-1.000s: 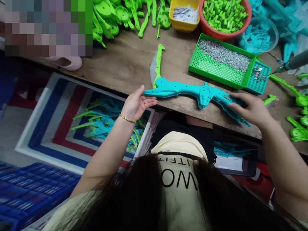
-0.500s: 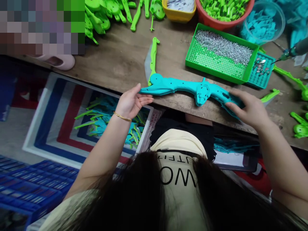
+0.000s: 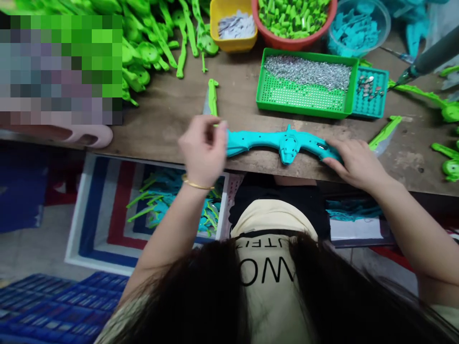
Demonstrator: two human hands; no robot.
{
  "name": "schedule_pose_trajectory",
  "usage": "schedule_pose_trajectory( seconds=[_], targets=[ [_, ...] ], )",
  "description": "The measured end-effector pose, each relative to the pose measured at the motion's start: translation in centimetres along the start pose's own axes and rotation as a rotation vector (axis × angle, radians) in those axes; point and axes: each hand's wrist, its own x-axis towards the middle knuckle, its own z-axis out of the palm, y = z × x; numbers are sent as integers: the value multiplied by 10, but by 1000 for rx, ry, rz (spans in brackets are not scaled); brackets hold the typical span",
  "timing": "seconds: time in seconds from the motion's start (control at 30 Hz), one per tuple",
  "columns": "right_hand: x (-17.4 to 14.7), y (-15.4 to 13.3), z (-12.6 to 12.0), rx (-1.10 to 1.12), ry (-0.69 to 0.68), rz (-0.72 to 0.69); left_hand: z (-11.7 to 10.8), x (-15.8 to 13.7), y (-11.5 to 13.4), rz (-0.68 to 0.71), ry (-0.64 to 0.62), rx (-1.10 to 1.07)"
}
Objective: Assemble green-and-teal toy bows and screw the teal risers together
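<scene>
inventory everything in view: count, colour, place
Bow-shaped piece: 1, turquoise, centre
Knife-shaped parts: 2, green and grey, left and right
Loose parts: many, green, far left
Tub: 1, yellow, far centre
Bowl: 1, red, right of tub
Round container: 1, clear, right of bowl
Perforated tray: 1, green, centre right
Small tray: 1, turquoise, right of it
Metal bits: many, silver, in perforated tray
Pointed tool: 1, dark, far right
Bin: 1, striped, lower left
Crates: several, blue, bottom left
Left hand: 1, bare, bow's left end
Right hand: 1, bare, bow's right end
</scene>
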Motion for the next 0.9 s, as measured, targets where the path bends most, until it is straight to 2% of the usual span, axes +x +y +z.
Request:
schedule_pose_trajectory(
  seconds=[0.07,0.1,0.17,0.2,0.27,0.33,0.4,0.47,0.6,0.73,0.83,0.9],
  targets=[
    [-10,7,-3,90,110,36,43,10,50,199,-243,-39],
    [-16,12,-6,122,197,109,67,13,74,300,-377,-43],
    [-29,25,-9,150,370,376,115,14,116,476,-642,8],
    [-36,31,-9,153,415,539,136,12,132,535,-751,50],
    [-48,41,-6,178,373,806,168,7,154,572,-891,136],
    [-56,43,1,237,257,919,184,2,162,567,-973,220],
    [-60,39,8,302,213,944,187,0,163,569,-1025,279],
    [-61,30,13,393,244,950,182,2,162,598,-1067,314],
    [-54,12,19,805,390,876,168,2,163,707,-1127,343],
    [-48,8,20,1131,563,773,159,2,166,692,-1198,386],
    [-60,3,14,1137,683,752,158,8,166,701,-1187,414],
    [-73,-5,9,1004,639,653,158,14,165,717,-1163,405]
  ],
)
